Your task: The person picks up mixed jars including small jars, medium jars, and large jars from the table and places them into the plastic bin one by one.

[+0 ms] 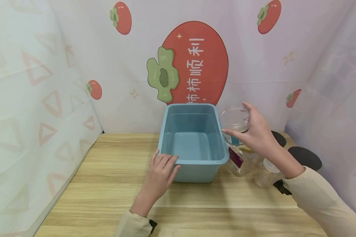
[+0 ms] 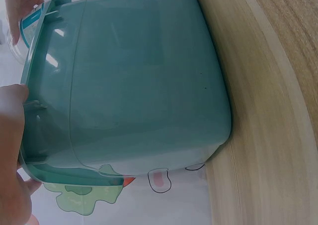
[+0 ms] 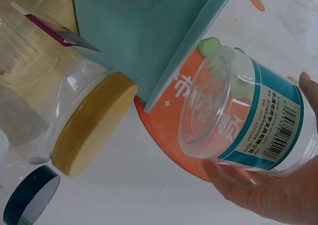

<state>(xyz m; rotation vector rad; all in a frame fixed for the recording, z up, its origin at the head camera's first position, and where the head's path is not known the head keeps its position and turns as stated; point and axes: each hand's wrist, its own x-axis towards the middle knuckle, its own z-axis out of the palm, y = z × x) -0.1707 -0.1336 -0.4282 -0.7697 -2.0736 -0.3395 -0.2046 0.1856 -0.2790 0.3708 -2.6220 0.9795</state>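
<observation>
A clear plastic jar [image 1: 233, 117] with a teal label and barcode is held in my right hand [image 1: 259, 135], thumb and fingers spread around its sides. In the right wrist view this jar [image 3: 271, 113] lies tilted, its clear round base turned toward the blue wall. It is raised just beyond the right rim of a light blue plastic basin [image 1: 195, 162], which stands on the table with nothing inside. My left hand [image 1: 158, 172] grips the basin's near left corner, fingers over the rim and thumb against the outside.
Right of the basin stand a clear jar with a yellow lid [image 3: 94, 123] and purple label, a small white-lidded jar [image 1: 267, 172], and containers with black lids [image 1: 304, 157]. A white cloth with persimmon prints [image 1: 130, 105] hangs behind the wooden table [image 1: 112, 184].
</observation>
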